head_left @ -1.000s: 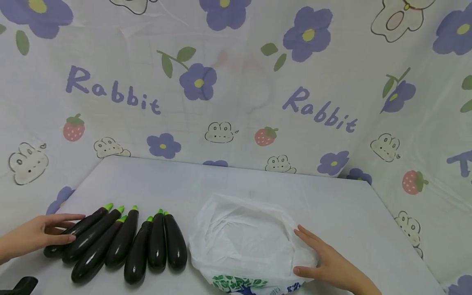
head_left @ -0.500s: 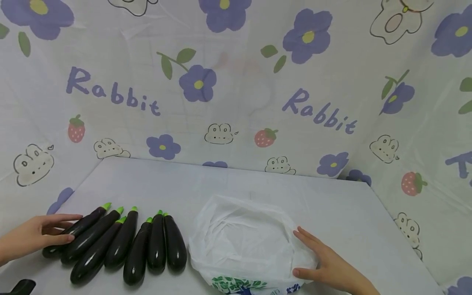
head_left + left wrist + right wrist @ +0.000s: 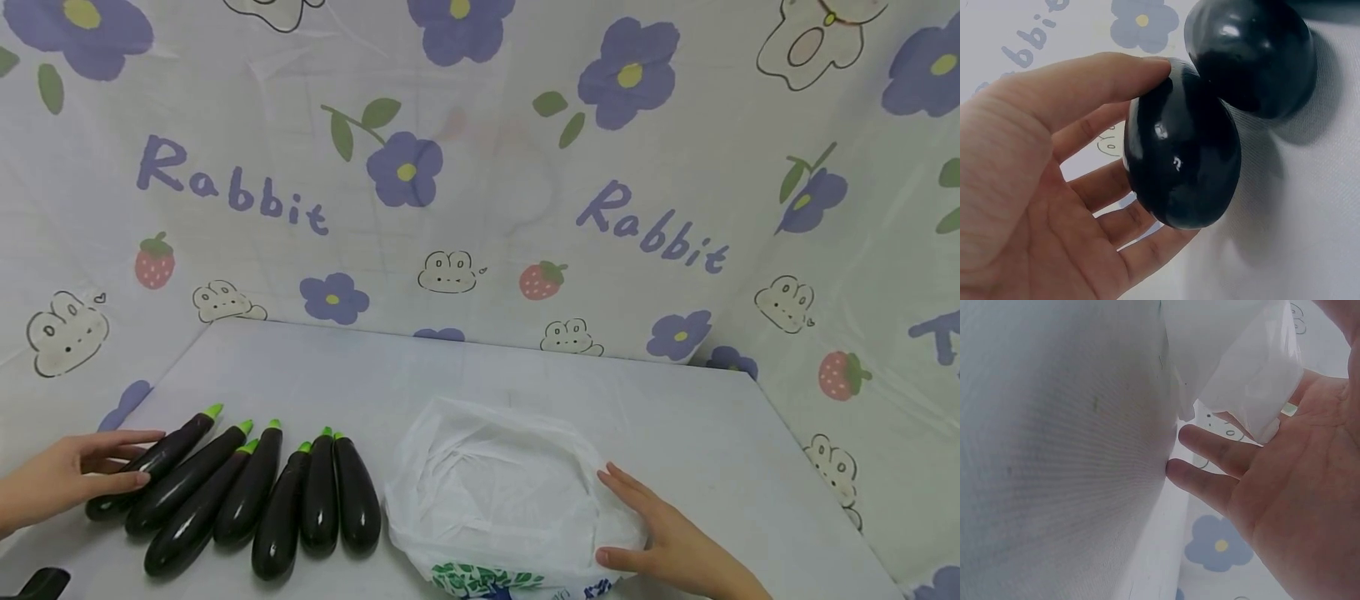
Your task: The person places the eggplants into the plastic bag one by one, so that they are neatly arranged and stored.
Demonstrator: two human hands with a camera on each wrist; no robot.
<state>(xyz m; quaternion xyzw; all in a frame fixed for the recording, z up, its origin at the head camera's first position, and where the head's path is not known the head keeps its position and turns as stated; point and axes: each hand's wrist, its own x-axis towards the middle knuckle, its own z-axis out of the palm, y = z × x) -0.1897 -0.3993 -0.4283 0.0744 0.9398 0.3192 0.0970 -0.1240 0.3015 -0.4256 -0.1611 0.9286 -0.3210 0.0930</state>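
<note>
Several glossy dark eggplants with green stems lie side by side at the left of the head view. My left hand (image 3: 71, 479) grips the leftmost eggplant (image 3: 176, 446), thumb on one side and fingers on the other. In the left wrist view its rounded end (image 3: 1182, 156) sits between thumb and fingers, beside a neighbouring eggplant (image 3: 1250, 56). A white plastic bag (image 3: 517, 475) with a green and blue print rests at the middle, its mouth spread wide. My right hand (image 3: 671, 537) touches the bag's right side with extended fingers (image 3: 1210, 447).
Everything rests on a white-covered table (image 3: 360, 367). A black object (image 3: 47, 583) shows at the bottom left corner. Behind the table hangs a cloth (image 3: 487, 167) printed with flowers, rabbits and strawberries.
The leftmost eggplant's stem end has shifted up and slightly left, apart from its neighbour, as my left hand moved a little with it. My right hand and the bag stay put.
</note>
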